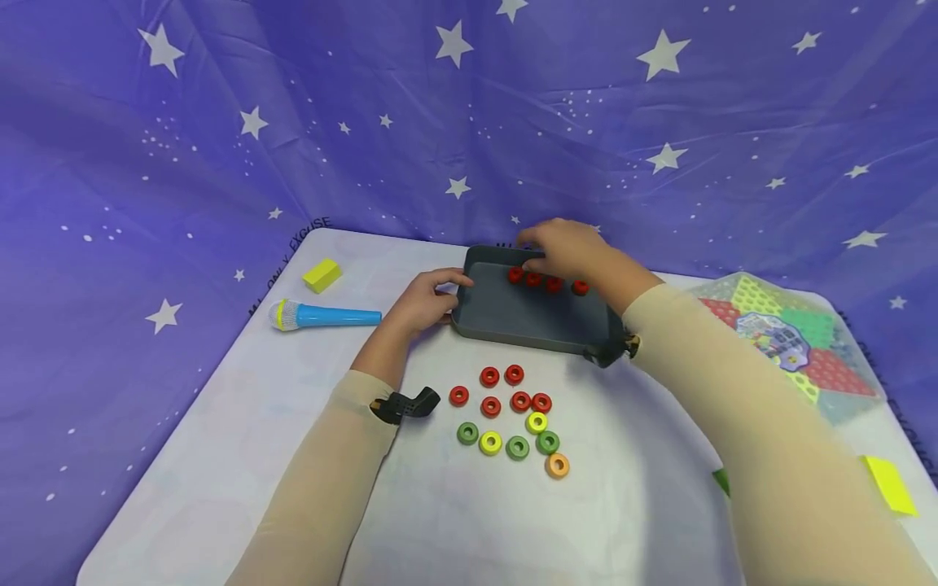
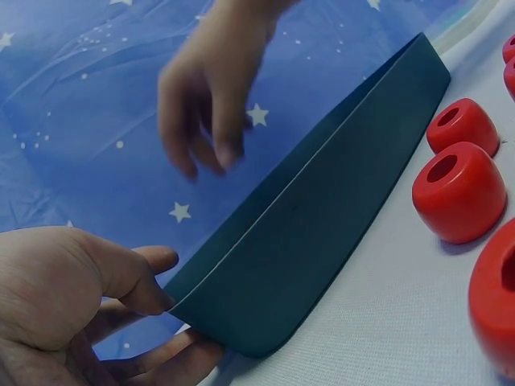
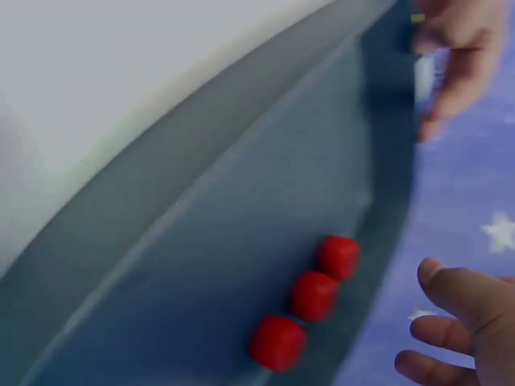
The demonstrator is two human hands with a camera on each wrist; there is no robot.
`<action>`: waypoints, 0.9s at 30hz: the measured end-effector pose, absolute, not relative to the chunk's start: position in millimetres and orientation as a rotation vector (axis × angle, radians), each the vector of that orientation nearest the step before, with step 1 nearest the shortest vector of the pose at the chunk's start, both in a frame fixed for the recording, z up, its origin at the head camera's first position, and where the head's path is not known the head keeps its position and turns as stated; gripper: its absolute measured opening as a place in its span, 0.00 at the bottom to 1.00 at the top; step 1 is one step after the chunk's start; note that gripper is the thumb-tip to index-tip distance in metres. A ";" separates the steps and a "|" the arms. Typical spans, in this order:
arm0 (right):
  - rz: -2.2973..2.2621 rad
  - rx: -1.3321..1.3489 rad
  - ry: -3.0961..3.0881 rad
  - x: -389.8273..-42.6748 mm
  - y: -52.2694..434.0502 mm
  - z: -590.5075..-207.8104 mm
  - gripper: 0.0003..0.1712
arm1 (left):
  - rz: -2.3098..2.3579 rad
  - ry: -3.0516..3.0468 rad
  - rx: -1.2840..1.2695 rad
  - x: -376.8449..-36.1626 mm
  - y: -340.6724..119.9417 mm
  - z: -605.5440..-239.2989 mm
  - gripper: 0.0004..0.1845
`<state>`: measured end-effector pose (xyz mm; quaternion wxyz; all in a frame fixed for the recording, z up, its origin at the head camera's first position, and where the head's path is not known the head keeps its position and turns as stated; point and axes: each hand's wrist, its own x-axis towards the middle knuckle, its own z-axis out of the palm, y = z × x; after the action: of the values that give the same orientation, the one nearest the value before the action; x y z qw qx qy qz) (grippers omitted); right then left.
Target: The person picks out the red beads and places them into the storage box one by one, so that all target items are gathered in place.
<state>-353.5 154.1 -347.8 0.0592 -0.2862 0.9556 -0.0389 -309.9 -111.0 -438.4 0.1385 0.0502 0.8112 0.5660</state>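
I am holding the dark grey tray (image 1: 513, 325) at its left end with my left hand (image 1: 423, 301) — thumb over the rim, fingers curled under the corner, so the hand is gripping it — while the tray is sitting toward the far edge of the surface (image 1: 645, 488). My right hand (image 1: 567, 248) is hovering over the tray's far rim with its fingers loosely spread and holding nothing, just above a row of red rings (image 1: 547, 282) lying along the tray's far wall. More loose rings (image 1: 513, 415) — red, green, yellow and one orange — are lying on the surface just in front of the tray, toward the near edge.
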 end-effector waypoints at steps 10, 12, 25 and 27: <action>-0.258 -1.024 2.963 -272.9 201.5 -326.1 0.23 | 1.643 2.341 0.154 -311.7 -110.0 -438.9 0.23; -0.316 -1.070 2.926 -255.0 205.1 -339.4 0.23 | 1.636 2.345 0.147 -310.7 -112.0 -439.2 0.23; -0.419 -1.209 2.625 -179.7 188.1 -413.8 0.26 | 1.632 2.351 0.139 -309.3 -111.2 -434.7 0.22; -0.421 -1.219 2.629 -177.9 186.3 -416.8 0.23 | 1.625 2.352 0.132 -309.1 -110.1 -434.3 0.22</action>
<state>-177.9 186.3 -416.8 0.1065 -0.4138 0.8928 -0.1428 -309.1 -110.1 -434.3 0.1394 0.0457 0.8140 0.5621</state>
